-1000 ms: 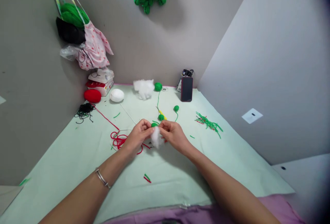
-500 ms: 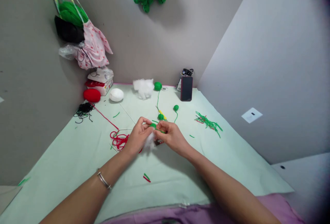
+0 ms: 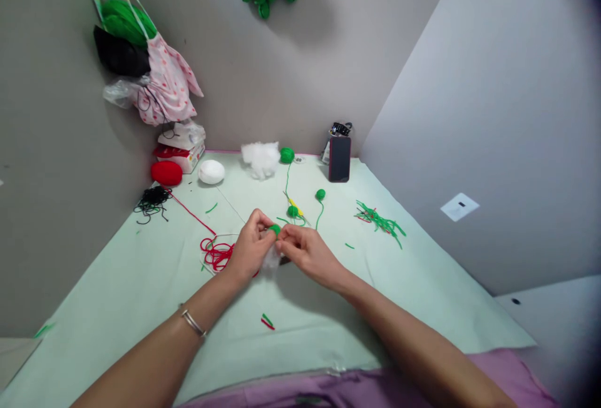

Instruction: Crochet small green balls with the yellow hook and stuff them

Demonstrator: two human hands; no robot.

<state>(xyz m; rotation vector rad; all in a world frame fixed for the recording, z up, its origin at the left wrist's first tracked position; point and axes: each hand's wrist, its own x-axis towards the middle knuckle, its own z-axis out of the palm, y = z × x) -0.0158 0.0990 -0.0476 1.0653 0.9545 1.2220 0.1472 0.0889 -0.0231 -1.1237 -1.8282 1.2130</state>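
My left hand (image 3: 253, 250) is closed, thumb and fingers gripping a small green crocheted piece (image 3: 275, 229). From the right, my right hand (image 3: 310, 255) meets it with its fingertips pinched together at the piece's edge; what lies between them is hidden. A wisp of white stuffing (image 3: 271, 260) hangs just under both hands. Beyond them are a small green ball (image 3: 292, 211) and a yellow-handled tool (image 3: 297, 206) with a thin metal tip. Red yarn (image 3: 218, 254) lies in loose loops beside my left wrist.
At the back sit a red yarn ball (image 3: 166, 173), a white yarn ball (image 3: 211, 172), a stuffing clump (image 3: 261, 159), a green yarn ball (image 3: 287, 155) and an upright phone (image 3: 339, 159). Black yarn (image 3: 154, 203) is at left, green yarn scraps (image 3: 379, 221) at right. Bags (image 3: 164, 82) hang on the wall.
My right hand has shifted slightly left, its fingertips now closer to my left thumb. The green piece sits a little further left, and less stuffing shows below.
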